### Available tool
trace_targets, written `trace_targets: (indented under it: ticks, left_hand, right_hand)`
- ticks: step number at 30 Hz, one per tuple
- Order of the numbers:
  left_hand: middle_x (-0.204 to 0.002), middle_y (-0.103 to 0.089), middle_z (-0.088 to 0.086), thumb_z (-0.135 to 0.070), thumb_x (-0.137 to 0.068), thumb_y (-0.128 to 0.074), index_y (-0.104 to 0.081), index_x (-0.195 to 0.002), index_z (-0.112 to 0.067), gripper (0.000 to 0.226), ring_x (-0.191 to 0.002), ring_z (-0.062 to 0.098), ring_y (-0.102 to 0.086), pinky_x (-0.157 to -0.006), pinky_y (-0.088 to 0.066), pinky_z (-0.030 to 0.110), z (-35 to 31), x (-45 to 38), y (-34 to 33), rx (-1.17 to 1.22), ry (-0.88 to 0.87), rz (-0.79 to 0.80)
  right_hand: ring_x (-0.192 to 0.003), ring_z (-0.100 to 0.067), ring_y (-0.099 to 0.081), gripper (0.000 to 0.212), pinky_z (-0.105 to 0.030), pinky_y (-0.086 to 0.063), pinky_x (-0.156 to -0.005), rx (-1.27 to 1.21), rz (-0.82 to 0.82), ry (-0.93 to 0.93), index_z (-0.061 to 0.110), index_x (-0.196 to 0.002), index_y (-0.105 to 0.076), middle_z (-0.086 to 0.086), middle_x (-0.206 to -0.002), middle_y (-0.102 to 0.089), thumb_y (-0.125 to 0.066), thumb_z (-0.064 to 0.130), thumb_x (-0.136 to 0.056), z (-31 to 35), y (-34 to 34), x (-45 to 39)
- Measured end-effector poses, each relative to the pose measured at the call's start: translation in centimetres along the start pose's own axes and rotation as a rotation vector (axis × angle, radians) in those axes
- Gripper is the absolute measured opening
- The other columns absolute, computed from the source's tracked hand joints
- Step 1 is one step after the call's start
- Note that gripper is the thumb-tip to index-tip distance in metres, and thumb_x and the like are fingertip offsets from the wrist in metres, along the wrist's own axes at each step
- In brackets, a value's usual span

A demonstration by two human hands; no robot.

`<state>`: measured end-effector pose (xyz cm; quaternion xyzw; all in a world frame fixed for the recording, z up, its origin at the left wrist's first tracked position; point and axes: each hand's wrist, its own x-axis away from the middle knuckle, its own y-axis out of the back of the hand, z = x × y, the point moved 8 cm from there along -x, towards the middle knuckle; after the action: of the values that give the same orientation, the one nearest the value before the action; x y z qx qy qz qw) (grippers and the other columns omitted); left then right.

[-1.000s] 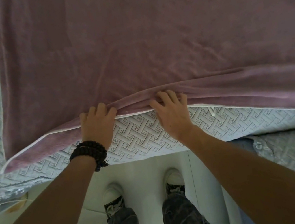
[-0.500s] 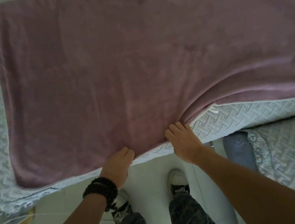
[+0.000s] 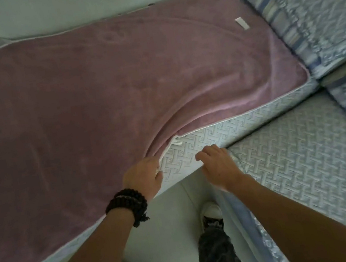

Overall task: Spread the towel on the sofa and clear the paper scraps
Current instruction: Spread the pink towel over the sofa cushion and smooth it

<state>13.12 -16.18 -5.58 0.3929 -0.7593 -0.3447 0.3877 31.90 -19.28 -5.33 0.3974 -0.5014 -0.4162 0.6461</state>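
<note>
- The towel (image 3: 117, 89) — a large mauve sheet with a pale piped hem — lies across the sofa seat (image 3: 209, 141), its far edge against the backrest (image 3: 61, 11) and its left part flat over the seat's front edge. That part looks spread; the work left is at the right of the front edge.
- The left hand (image 3: 144, 176), with a dark bead bracelet (image 3: 126, 204) at the wrist, sits at the seat's front edge with its fingers curled shut on the hem of the towel. Folds fan out from that grip toward the towel's right end, so the hold looks meant to drag the slack forward and square the hem with the seat edge.
- The right hand (image 3: 217, 160) rests just beside it on the bare woven seat cover, fingers bent and loosely parted, gripping nothing that I can see — likely a brace to keep the cover from sliding under the pull.
- A small white strip (image 3: 242, 23) lies on the towel near its far right corner; it may be a paper scrap or a sewn label, I cannot tell which.
- Against half a second ago, the view has swung right: the backrest and the patterned cushion (image 3: 306, 12) now show. The hands sit farther right along the front edge, and the right hand is off the hem.
</note>
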Motion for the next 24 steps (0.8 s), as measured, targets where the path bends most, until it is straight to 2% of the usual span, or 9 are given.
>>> trace_targets:
  ticks: [3, 7, 9, 11, 14, 16, 20, 22, 24]
  left_hand:
    - [-0.099, -0.061, -0.003, -0.019, -0.091, -0.057, -0.058, -0.1, -0.016, 0.01, -0.089, 0.017, -0.061, -0.073, -0.054, 0.031, -3.9, -3.9, -1.1, -0.034, -0.018, -0.072]
    - [-0.108, -0.055, 0.002, -0.016, -0.088, -0.058, -0.053, -0.106, -0.018, 0.019, -0.096, 0.019, -0.054, -0.076, -0.053, 0.03, -3.6, -8.1, -3.7, -0.218, 0.07, -0.066]
    - [-0.104, -0.055, 0.006, -0.021, -0.09, -0.057, -0.053, -0.101, -0.015, 0.014, -0.095, 0.023, -0.054, -0.076, -0.053, 0.035, -2.5, -9.2, -4.2, -0.242, 0.145, -0.106]
    - [-0.097, -0.058, 0.009, -0.02, -0.089, -0.059, -0.056, -0.095, -0.011, 0.011, -0.089, 0.028, -0.056, -0.069, -0.054, 0.04, -2.3, -9.9, -4.6, -0.249, 0.159, -0.159]
    - [-0.085, -0.062, 0.009, -0.005, -0.079, -0.065, -0.062, -0.088, -0.009, 0.01, -0.076, 0.029, -0.058, -0.054, -0.052, 0.038, -2.7, -10.1, -4.8, -0.254, 0.168, -0.224]
    - [-0.077, -0.061, 0.008, 0.007, -0.069, -0.067, -0.063, -0.081, -0.009, 0.02, -0.068, 0.028, -0.057, -0.052, -0.05, 0.036, -3.4, -9.3, -5.7, -0.208, 0.168, -0.2]
    - [-0.066, -0.057, 0.004, 0.017, -0.046, -0.073, -0.059, -0.069, -0.012, 0.039, -0.058, 0.025, -0.055, -0.047, -0.047, 0.031, -6.2, -6.6, -9.7, -0.235, 0.089, -0.035]
    - [-0.07, -0.058, 0.004, 0.009, -0.057, -0.078, -0.059, -0.07, -0.012, 0.031, -0.062, 0.025, -0.057, -0.051, -0.048, 0.032, -6.6, -6.6, -10.7, -0.215, 0.151, 0.027]
    - [-0.083, -0.061, 0.003, -0.02, -0.076, -0.075, -0.06, -0.079, -0.013, 0.017, -0.076, 0.026, -0.059, -0.062, -0.051, 0.035, -6.5, -7.4, -10.9, -0.246, 0.229, 0.075]
  right_hand:
    - [-0.105, -0.028, -0.055, 0.034, -0.041, -0.046, -0.09, -0.06, 0.014, -0.036, 0.01, -0.118, -0.061, -0.01, -0.115, -0.062, -0.051, 0.004, -0.086, -4.0, -0.1, -1.6]
    - [-0.105, -0.026, -0.054, 0.038, -0.04, -0.048, -0.091, -0.14, 0.003, -0.038, 0.01, -0.122, -0.058, -0.009, -0.116, -0.06, -0.056, 0.004, -0.085, -7.1, -1.0, -5.9]
    - [-0.111, -0.026, -0.05, 0.044, -0.042, -0.043, -0.098, -0.07, 0.003, 0.045, 0.015, -0.125, -0.055, -0.007, -0.121, -0.056, -0.061, 0.009, -0.081, -7.0, -1.7, -8.5]
    - [-0.113, -0.027, -0.048, 0.046, -0.045, -0.039, -0.101, -0.005, -0.025, 0.088, 0.019, -0.124, -0.054, -0.006, -0.121, -0.055, -0.066, 0.011, -0.08, -7.1, -2.1, -10.5]
    - [-0.105, -0.03, -0.053, 0.027, -0.045, -0.042, -0.095, 0.001, -0.093, 0.127, 0.016, -0.112, -0.061, -0.007, -0.11, -0.061, -0.065, 0.015, -0.085, -7.1, -2.0, -12.1]
    - [-0.1, -0.03, -0.055, 0.018, -0.044, -0.044, -0.091, -0.031, -0.083, 0.17, 0.012, -0.104, -0.064, -0.009, -0.106, -0.064, -0.063, 0.016, -0.087, -7.7, -2.1, -12.1]
    - [-0.096, -0.029, -0.059, 0.017, -0.044, -0.043, -0.086, 0.053, 0.068, 0.295, 0.012, -0.098, -0.065, -0.008, -0.101, -0.065, -0.062, 0.022, -0.084, -10.3, -3.5, -8.7]
    - [-0.098, -0.029, -0.058, 0.02, -0.044, -0.041, -0.087, 0.057, 0.125, 0.321, 0.015, -0.101, -0.062, -0.006, -0.103, -0.063, -0.061, 0.023, -0.083, -11.2, -3.9, -7.7]
    - [-0.098, -0.028, -0.056, 0.024, -0.045, -0.041, -0.086, -0.012, 0.103, 0.364, 0.017, -0.104, -0.062, -0.006, -0.105, -0.061, -0.063, 0.021, -0.08, -11.2, -3.3, -7.7]
